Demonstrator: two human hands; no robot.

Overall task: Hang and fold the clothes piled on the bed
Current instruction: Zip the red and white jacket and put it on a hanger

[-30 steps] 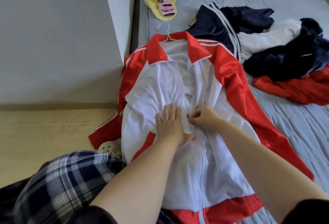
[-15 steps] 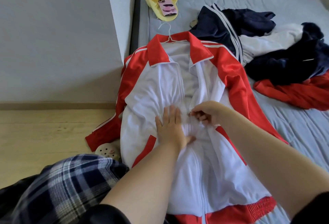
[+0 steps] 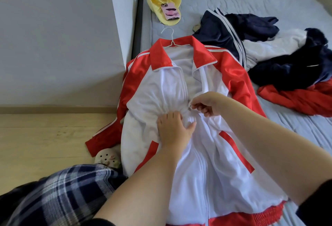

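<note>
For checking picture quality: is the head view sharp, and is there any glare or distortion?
Head view: even daylight; right hand and left hand sharp, no blur; sheen on the red shoulder of the jacket; wide-angle lens tilts the wall corner.

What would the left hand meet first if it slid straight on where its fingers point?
The bunched white folds of the jacket directly ahead of it; the left hand presses flat on that jacket. Beyond them, probably the red collar. The zipper pull looks just right of that line.
</note>
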